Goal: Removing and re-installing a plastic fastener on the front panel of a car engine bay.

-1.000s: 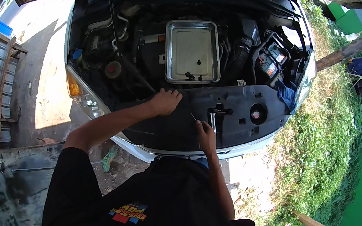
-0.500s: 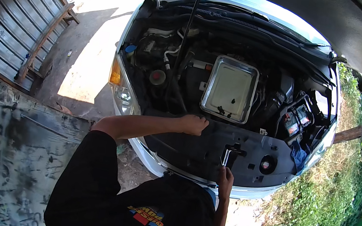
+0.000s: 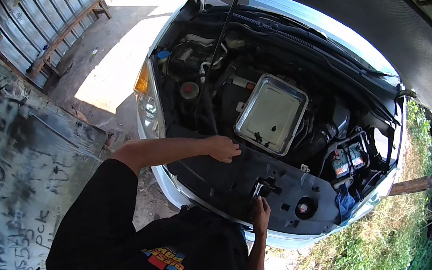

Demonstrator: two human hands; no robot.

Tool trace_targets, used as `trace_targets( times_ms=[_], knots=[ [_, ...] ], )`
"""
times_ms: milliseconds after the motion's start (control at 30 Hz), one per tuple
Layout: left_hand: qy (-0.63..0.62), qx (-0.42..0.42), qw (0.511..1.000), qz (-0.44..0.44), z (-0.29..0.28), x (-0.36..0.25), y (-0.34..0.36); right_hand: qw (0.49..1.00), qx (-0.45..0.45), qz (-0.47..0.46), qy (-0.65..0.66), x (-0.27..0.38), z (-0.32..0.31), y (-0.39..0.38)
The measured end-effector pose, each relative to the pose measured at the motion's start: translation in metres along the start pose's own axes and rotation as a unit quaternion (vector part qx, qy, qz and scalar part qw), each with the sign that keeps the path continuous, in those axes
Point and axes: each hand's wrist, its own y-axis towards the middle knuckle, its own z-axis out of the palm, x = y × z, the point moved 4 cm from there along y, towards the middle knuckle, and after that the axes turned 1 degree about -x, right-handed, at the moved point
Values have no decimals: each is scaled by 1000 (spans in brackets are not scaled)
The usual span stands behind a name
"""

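My left hand (image 3: pixel 223 149) is closed, its curled fingers at the rear edge of a black plastic cover (image 3: pixel 220 179) across the car's front. Whether something small is between those fingers cannot be made out. Lower and to the right, my right hand (image 3: pixel 261 212) grips a short silver hand tool (image 3: pixel 258 189), its exact kind unclear. The tool's upper end is over a dark opening in the cover. Just beyond my left hand, a shiny metal tray (image 3: pixel 271 114) rests tilted on the engine, with several small dark pieces (image 3: pixel 259 138) near its front edge.
A thin prop rod (image 3: pixel 227 27) stands in the engine bay under the raised hood (image 3: pixel 353 14). The battery (image 3: pixel 349 159) is at the right, with a blue cloth (image 3: pixel 345 203) near it. A wooden pole (image 3: pixel 430 180) slants beside the car; a painted board (image 3: pixel 26 159) is at left.
The view has shifted slightly. The dark pieces in the tray lie a little differently against its front edge. Both hands keep their closed grips near the same parts of the cover.
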Motion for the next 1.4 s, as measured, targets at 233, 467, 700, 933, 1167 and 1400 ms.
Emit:
trace_targets(
  times_ms=[233, 467, 700, 933, 1167, 1400],
  knots=[
    [0, -44, 999, -3, 3, 0, -4, 997, 55, 24, 52, 15, 1, 0],
    [43, -57, 997, -9, 2, 4, -4, 996, 62, 23, 60, 10, 1, 3],
    [14, -39, 998, -55, 5, 2, -5, 998, 29, 11, 59, 17, 1, -4],
    [45, -38, 989, -134, -5, -17, -5, 998, 26, 11, 63, 12, -1, 0],
    [61, 27, 997, -46, 5, -1, 0, 998, 18, 4, 56, 13, 1, 0],
    [-43, 57, 993, -96, 11, 10, 3, 999, 5, -1, 45, 13, 4, 0]
  ],
)
